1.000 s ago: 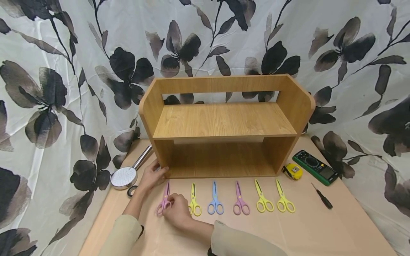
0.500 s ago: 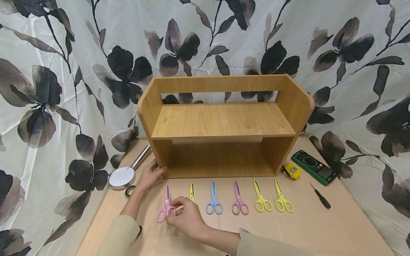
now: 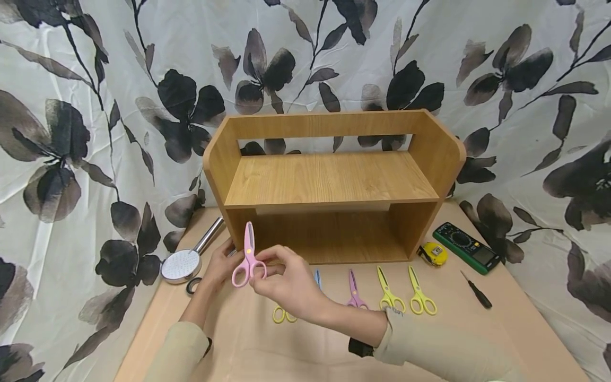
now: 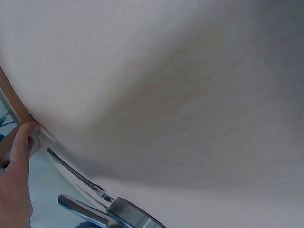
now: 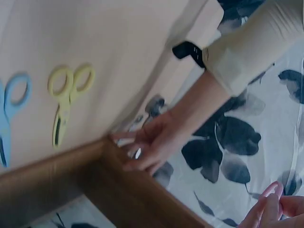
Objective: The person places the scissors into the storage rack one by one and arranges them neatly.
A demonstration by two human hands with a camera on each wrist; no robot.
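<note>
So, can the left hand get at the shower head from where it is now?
Probably yes. The left hand rests on the shelf's corner, the shower head lies just beside it, and nothing stands between them.

Makeshift staged tabletop, floral sheet backdrop [image 3: 71,106], wooden shelf [image 3: 329,180], multimeter [image 3: 465,248], screwdriver [image 3: 477,291]

No legible text, label, brand, number or sign is found in any view. The green multimeter [image 3: 467,248] at the right of the table carries dial markings and a display, but these are too small to read. The yellow tape measure [image 3: 433,253] beside it shows a small label patch, likewise unreadable. Both wrist views are blurred and present no lettering.
</note>
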